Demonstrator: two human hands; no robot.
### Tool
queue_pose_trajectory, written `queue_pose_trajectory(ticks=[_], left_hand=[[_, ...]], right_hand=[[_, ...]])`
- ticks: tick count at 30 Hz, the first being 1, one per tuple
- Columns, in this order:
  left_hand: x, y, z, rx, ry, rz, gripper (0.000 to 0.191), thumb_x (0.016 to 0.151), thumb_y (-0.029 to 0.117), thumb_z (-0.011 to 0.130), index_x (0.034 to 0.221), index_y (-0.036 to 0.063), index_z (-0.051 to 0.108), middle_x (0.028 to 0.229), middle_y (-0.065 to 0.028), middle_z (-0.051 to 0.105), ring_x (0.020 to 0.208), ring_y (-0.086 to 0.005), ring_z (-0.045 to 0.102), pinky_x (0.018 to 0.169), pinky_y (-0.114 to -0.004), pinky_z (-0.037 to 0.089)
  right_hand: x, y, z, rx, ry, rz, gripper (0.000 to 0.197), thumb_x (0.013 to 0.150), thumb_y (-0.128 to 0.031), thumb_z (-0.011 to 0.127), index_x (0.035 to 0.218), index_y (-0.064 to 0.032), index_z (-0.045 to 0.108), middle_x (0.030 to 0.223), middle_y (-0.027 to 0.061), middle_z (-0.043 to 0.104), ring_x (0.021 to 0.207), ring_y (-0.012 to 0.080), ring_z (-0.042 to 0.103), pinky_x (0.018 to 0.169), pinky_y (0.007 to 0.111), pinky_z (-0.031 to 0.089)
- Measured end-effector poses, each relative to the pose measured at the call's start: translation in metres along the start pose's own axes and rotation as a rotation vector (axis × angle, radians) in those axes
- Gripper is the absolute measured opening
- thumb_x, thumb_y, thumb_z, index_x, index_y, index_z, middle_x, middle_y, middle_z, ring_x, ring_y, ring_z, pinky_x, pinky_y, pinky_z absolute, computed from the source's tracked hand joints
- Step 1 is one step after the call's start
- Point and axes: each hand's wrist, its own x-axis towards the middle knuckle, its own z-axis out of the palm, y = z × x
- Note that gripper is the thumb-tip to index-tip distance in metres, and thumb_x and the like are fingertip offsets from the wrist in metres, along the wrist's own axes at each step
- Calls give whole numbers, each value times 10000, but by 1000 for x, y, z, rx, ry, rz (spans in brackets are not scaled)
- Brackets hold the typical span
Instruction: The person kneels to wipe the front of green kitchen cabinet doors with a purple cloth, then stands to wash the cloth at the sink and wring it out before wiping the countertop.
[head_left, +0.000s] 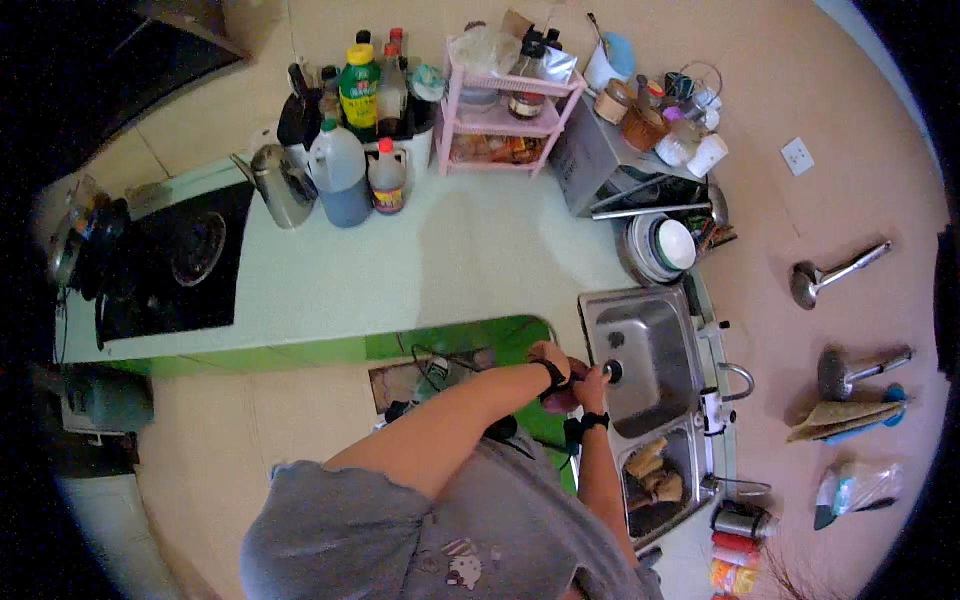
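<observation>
My left hand (549, 354) reaches across from the left, bent at the wrist, by the counter's edge beside the sink. It grips a reddish-pink item (559, 402), partly hidden by the wrist and too blurred to name. My right hand (592, 384) meets it from below right, fingers curled against the item. A small pale spot shows at the right fingertips; whether it is a tool is unclear. Both wrists wear dark bands. Just right of the hands lies the steel sink basin (651, 360); the lower basin (637, 517) holds several brownish-yellow pieces (656, 472).
Stacked bowls (660, 244) stand behind the sink, with faucets (739, 382) on its right. Along the back of the pale counter (337, 285) are a jug (341, 176), bottles, a pink shelf (499, 124) and a metal oven-like box (600, 161). A black cooktop (176, 262) sits left.
</observation>
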Motion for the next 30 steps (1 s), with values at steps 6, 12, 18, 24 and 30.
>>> queue_pose_trajectory(ticks=[6, 12, 18, 24, 30], left_hand=[[-19, -70, -46, -100, 278, 173, 592, 832, 260, 537, 1400, 261, 367, 1318, -122, 488, 1176, -362, 478, 904, -593, 392], [23, -90, -35, -68, 414, 381, 508, 833, 260, 529, 1326, 172, 446, 1329, -72, 463, 1208, -314, 441, 929, -562, 370], [12, -93, -20, -140, 504, 463, 405, 873, 228, 463, 1256, 96, 463, 1214, -95, 523, 1173, -285, 469, 934, -554, 370], [26, -118, -15, -22, 443, 369, 523, 811, 238, 553, 1300, 95, 435, 1320, -101, 446, 1275, -289, 367, 1028, -614, 241], [11, -140, -14, 54, 665, 409, 591, 803, 207, 569, 1342, 40, 393, 1393, -83, 382, 1301, -324, 333, 1020, -633, 230]], right_hand=[[52, -24, 0, -112, 139, 8, 693, 692, -152, 649, 1277, 60, 343, 1123, 329, 463, 1038, 485, 470, 861, 545, 431], [97, -64, 6, 55, -23, 152, 690, 698, -206, 655, 1254, 70, 354, 1241, 352, 428, 1136, 480, 443, 893, 495, 431], [100, -67, 37, 1, 153, 374, 771, 665, -467, 710, 1257, -68, 420, 1252, 239, 421, 1085, 431, 470, 856, 534, 445], [113, -109, 25, -63, 242, 316, 670, 602, -410, 750, 1162, -122, 519, 1257, 205, 431, 1096, 387, 477, 881, 457, 453], [117, -115, 3, -113, 156, 343, 582, 637, -292, 720, 1142, -102, 503, 1222, 188, 426, 1150, 388, 440, 900, 465, 442]])
